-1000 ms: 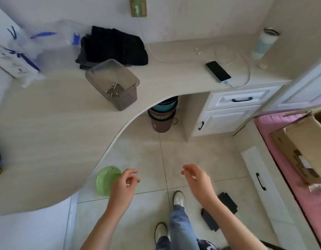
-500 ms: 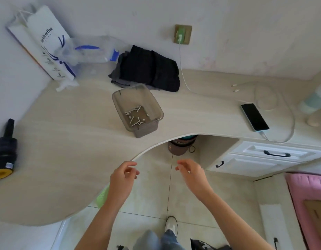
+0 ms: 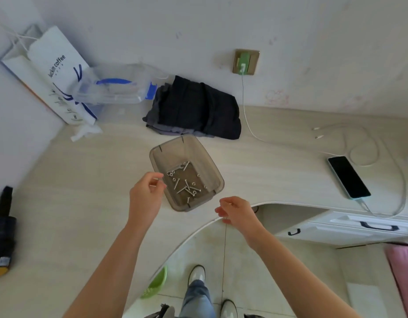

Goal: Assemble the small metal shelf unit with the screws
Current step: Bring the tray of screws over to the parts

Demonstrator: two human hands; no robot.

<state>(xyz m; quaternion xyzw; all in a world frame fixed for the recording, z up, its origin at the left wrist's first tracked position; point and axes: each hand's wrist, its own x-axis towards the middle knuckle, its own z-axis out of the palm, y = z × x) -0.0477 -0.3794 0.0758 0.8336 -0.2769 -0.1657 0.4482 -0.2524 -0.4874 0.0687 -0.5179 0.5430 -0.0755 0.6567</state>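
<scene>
A smoky clear plastic bin [image 3: 212, 171] stands on the pale desk [image 3: 67, 216] near its curved front edge. Several silver screws and nuts [image 3: 185, 183] lie loose on the bin's bottom. My left hand [image 3: 146, 195] hovers at the bin's left rim, fingers loosely curled with a gap between thumb and fingertips, nothing visibly in it. My right hand [image 3: 237, 212] hangs over the desk's curved edge just right of the bin, fingers loosely bent and holding nothing. No shelf parts are in view.
Folded dark clothes [image 3: 196, 109] lie behind the bin. A paper bag [image 3: 51, 72] and a clear plastic package [image 3: 115, 86] lean in the back left corner. A charging phone [image 3: 348, 176] lies at right, a black and yellow object [image 3: 2, 235] at left. White drawers [image 3: 349, 228] stand below.
My view has swung up from the floor to the desk. Both hands have risen and moved forward, the left up to the bin's rim, the right to the desk edge.
</scene>
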